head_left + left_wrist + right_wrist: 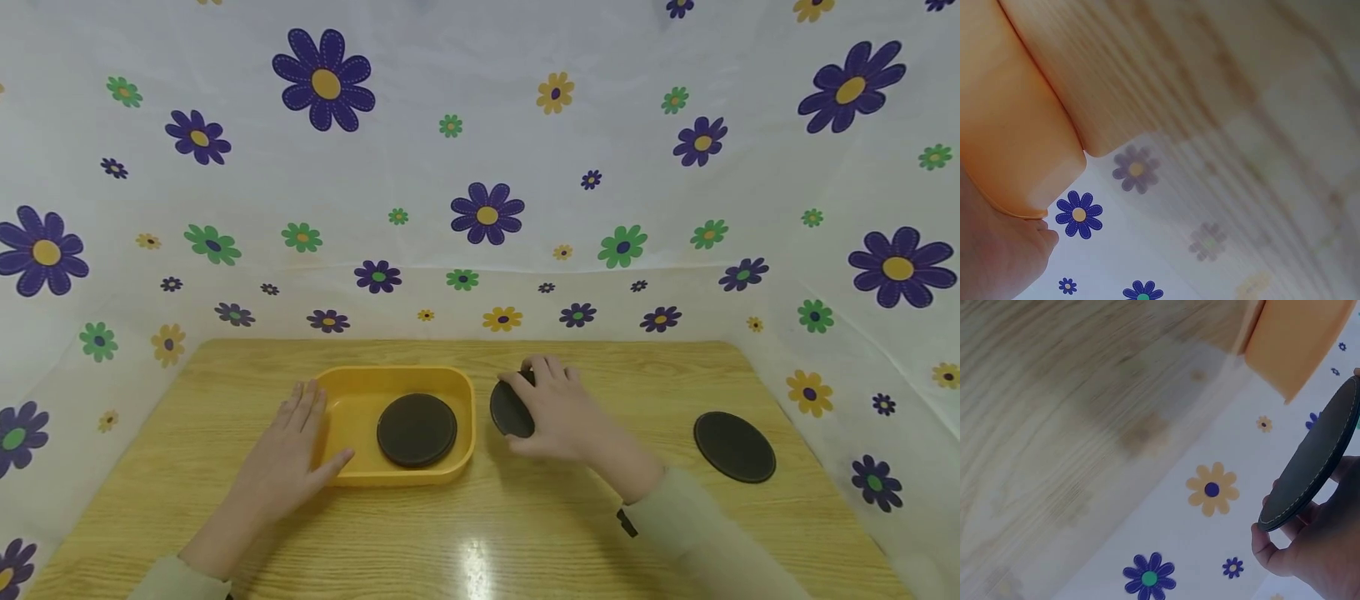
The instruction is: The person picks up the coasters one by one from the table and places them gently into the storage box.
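Note:
My right hand point(558, 408) grips a round black coaster point(1313, 453) by its edges, just right of the orange-yellow tray point(397, 479). Light stitching runs round the coaster's rim in the right wrist view, where it is tilted and lifted off the table. Inside the tray, toward its right end, a dark round coaster point(417, 429) lies flat. My left hand point(288, 454) rests against the tray's left end, fingers straight and thumb spread over the near rim. That tray wall point(1029, 125) fills the left of the left wrist view.
Another black coaster point(735, 447) lies flat on the wooden table point(465, 533) at the right, beyond my right forearm. A white flower-printed sheet point(412, 167) rises behind the table and along both sides.

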Demonstrator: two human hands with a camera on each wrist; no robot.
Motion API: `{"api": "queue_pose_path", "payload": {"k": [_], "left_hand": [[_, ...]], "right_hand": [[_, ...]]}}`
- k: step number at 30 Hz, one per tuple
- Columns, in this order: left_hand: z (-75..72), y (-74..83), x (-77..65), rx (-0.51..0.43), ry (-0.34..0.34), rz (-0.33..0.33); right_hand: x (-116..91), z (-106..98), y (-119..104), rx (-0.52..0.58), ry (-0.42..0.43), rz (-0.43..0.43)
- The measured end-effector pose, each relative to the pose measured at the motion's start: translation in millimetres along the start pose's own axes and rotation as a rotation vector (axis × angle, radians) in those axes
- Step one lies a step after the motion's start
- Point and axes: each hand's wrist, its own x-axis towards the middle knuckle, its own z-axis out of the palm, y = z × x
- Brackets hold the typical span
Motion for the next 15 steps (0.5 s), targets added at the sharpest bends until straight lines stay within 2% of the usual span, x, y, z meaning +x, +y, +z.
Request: {"api": "queue_pose_path", "payload": {"k": [9, 15], "left_hand": [[1.7, -1.5, -0.5, -0.001, 0.01, 0.002], [2.3, -2.0, 0.1, -0.002, -0.007, -0.012]], "right_hand": [[23.5, 2.0, -27.4, 0.036, -0.004, -0.08], [35.1, 4.9, -44.5, 0.057, -0.007, -0.116]]}}
